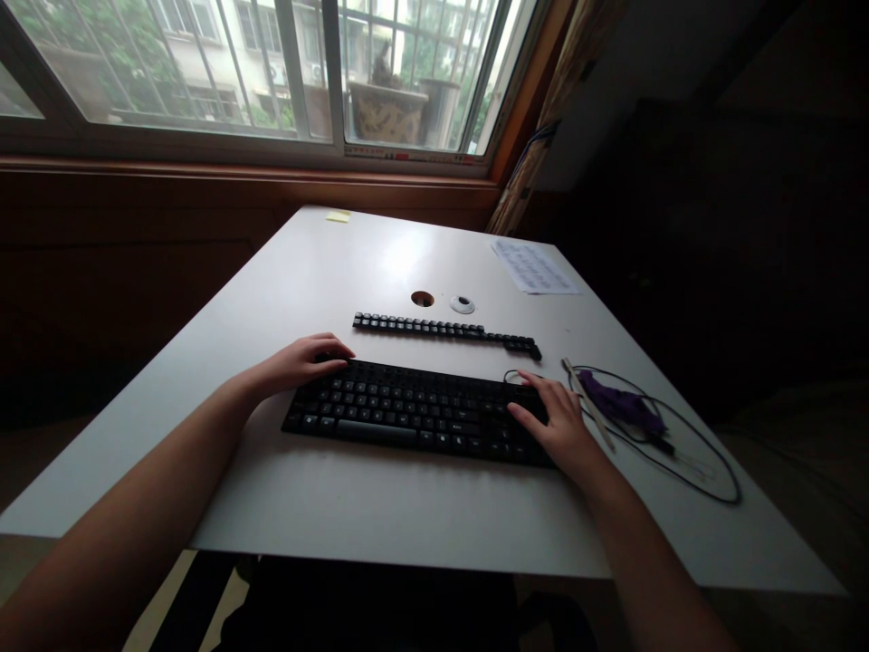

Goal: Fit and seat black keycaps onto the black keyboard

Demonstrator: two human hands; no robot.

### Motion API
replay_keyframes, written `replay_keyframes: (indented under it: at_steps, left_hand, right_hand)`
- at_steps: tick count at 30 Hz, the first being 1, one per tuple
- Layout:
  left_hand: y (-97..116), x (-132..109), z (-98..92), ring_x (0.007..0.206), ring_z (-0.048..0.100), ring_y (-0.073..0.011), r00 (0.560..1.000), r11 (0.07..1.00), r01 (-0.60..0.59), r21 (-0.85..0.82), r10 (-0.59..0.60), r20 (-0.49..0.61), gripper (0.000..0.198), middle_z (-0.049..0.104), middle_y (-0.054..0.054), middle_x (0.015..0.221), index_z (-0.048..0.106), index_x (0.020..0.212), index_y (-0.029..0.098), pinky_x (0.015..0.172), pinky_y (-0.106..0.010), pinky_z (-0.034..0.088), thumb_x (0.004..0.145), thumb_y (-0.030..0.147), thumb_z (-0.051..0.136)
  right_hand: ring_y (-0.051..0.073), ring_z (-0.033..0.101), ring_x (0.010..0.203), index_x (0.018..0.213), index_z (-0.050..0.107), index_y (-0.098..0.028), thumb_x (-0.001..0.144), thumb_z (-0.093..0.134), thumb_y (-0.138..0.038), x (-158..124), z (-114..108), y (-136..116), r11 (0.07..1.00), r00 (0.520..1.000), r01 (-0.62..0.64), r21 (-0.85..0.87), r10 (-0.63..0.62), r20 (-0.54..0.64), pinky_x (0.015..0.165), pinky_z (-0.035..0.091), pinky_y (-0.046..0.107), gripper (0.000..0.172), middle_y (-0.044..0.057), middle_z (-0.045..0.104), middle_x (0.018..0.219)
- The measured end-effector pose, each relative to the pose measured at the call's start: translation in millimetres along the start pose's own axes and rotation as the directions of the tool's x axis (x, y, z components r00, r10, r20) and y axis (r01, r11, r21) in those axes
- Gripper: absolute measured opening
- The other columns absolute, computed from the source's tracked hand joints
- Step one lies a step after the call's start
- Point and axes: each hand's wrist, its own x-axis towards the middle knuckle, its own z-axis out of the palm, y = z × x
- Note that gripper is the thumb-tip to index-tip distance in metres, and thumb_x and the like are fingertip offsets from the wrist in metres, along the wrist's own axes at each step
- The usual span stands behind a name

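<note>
A black keyboard (407, 412) lies flat on the white table, its long side roughly facing me. My left hand (305, 356) is closed on its far left corner, with the thumb over the top. My right hand (551, 412) grips the right end, thumb on top and fingers reaching to the far edge; it hides the keys beneath. Keycaps show on the lower rows, while the far strip looks dark and bare. Just behind the keyboard, loose black keycaps (421, 326) stand lined up in rows.
On the right lie a purple cloth (621, 403), a thin pale stick-like tool (589, 407) and a looped black cable (730, 471). Farther back are a cable hole (422, 299), a round cover (463, 305), printed paper (536, 267) and a yellow note (338, 216). A window stands beyond the table (272, 272).
</note>
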Motion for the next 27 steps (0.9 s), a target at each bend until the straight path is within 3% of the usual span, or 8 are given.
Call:
replay_keyframes:
  at_steps: [21,27]
  left_hand:
    - [3,0,-0.2,0.106,0.062,-0.0256,1.000,1.000,0.004,-0.001,-0.004,-0.002,0.041,0.067,-0.008,0.115,0.071,0.111,0.023,0.097,-0.041,0.051,0.095,0.056,0.052]
    - [2,0,-0.3,0.106,0.062,-0.0262,1.000,1.000,0.005,-0.009,-0.005,0.000,0.042,0.066,-0.009,0.115,0.071,0.112,0.023,0.096,-0.042,0.051,0.095,0.057,0.053]
  right_hand:
    - [0.031,0.049,0.123,0.143,0.045,-0.034,0.093,0.053,-0.051,-3,0,-7,1.000,0.999,0.006,-0.007,-0.006,-0.042,0.111,0.036,0.052,0.053,0.007,0.058,0.129]
    - [0.030,0.049,0.123,0.142,0.044,-0.034,0.097,0.044,-0.046,-3,-2,-9,1.000,0.999,-0.023,0.016,0.024,-0.035,0.111,0.036,0.050,0.047,0.007,0.059,0.128]
